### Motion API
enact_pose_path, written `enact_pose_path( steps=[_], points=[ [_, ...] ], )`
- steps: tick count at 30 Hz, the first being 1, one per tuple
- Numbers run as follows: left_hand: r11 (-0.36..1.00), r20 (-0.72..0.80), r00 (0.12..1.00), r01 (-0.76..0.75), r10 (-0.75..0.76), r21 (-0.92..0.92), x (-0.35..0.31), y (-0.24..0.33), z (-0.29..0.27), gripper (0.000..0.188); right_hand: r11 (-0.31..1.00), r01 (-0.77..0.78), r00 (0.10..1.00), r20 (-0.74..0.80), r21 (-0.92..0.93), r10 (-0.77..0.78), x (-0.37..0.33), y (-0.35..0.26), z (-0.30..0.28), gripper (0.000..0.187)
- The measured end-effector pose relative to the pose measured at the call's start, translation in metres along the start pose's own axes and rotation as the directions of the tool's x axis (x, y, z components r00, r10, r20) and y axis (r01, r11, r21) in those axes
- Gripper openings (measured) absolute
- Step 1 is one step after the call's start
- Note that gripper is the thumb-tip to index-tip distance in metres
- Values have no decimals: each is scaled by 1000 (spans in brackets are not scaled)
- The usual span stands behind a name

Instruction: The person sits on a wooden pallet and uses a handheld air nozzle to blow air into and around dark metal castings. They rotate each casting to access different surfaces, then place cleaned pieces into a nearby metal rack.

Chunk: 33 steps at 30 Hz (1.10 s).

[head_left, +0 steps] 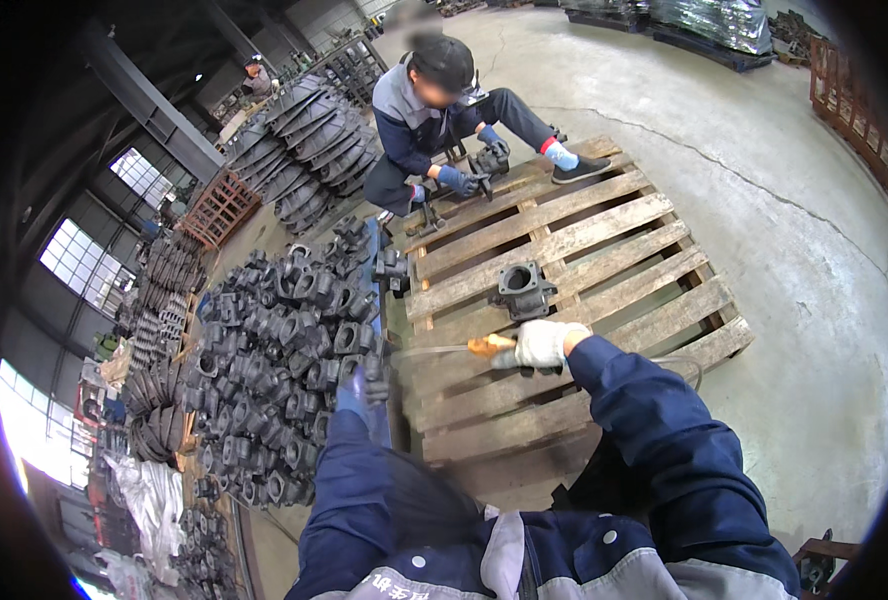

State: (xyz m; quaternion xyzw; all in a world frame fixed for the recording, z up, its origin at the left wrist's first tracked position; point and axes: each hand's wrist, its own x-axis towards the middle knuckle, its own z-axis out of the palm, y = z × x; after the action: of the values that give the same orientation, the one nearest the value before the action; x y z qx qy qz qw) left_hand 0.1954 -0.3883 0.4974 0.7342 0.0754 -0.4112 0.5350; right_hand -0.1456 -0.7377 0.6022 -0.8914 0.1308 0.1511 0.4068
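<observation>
- Head view: our right grip (541, 343), in a white glove, is closed around an orange-handled tool (491, 346) just right of the frame's centre.
- We see the tool's handle as bright orange and stubby, with a thin, straight greyish rod running from it toward the left; its tip is too blurred to make out.
- Our left grip (362, 390), in a bluish glove, is at the right edge of the heap of castings (264, 370), left of centre; it is blurred among the dark parts, and we cannot tell whether its fingers are apart or clamped on one.
- We find the castings dark grey to black and dull, many with a round bore and a flat flange, tumbled at all angles.
- One single casting (520, 288) sits on the wooden pallet (604, 255), just above our right grip in the frame: its squarish flange faces up around a wide round opening, and a lug juts out to the right.
- At upper centre we see a co-worker (414, 120) in a navy and grey jacket, seated at the pallet's edge, blue-gloved hands on another dark casting (489, 160).
</observation>
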Motion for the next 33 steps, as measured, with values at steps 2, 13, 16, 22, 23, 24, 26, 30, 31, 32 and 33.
enact_pose_path(
  steps=[2, 13, 16, 22, 23, 24, 26, 30, 31, 32, 33],
  points=[
    [978, -81, 976, -198, 203, 58, -32, -5, -19, 55, 990, 44, 998, -26, -131, -48, 0, 3, -3, 71],
    [924, -95, 940, -297, 327, 241, -45, -154, -131, 45, 1000, 7, 992, -127, 21, -5, -31, 24, 4, 64],
    [990, -220, 968, -103, 121, 93, -64, -170, -140, 45, 999, -20, 988, -154, -40, 14, -41, 23, 2, 65],
    [986, -255, 961, -67, 105, 154, -122, -145, -83, 45, 1000, -10, 963, -268, -24, 3, -58, 45, -1, 67],
    [984, -257, 961, -61, 104, 167, -129, -142, -74, 45, 1000, -11, 967, -255, 2, 11, -60, 47, -1, 67],
    [982, -257, 961, -59, 104, 177, -135, -139, -66, 45, 1000, 6, 964, -264, 28, 2, -63, 50, -3, 67],
    [976, -252, 962, -56, 109, 209, -142, -134, -53, 45, 993, 13, 956, -291, 120, 22, -71, 61, -9, 66],
    [970, -248, 964, -40, 101, 239, -146, -133, -38, 45, 978, -3, 943, -326, 208, 72, -81, 77, -18, 62],
    [971, -249, 963, -37, 97, 237, -147, -135, -35, 45, 971, -7, 942, -323, 241, 87, -83, 82, -18, 61],
    [970, -242, 965, -42, 102, 241, -146, -135, -30, 45, 963, 33, 941, -334, 266, 60, -85, 85, -21, 60],
    [969, -235, 966, -48, 107, 242, -144, -135, -24, 46, 952, 102, 914, -406, 288, 25, -86, 87, -20, 60]
  ],
)
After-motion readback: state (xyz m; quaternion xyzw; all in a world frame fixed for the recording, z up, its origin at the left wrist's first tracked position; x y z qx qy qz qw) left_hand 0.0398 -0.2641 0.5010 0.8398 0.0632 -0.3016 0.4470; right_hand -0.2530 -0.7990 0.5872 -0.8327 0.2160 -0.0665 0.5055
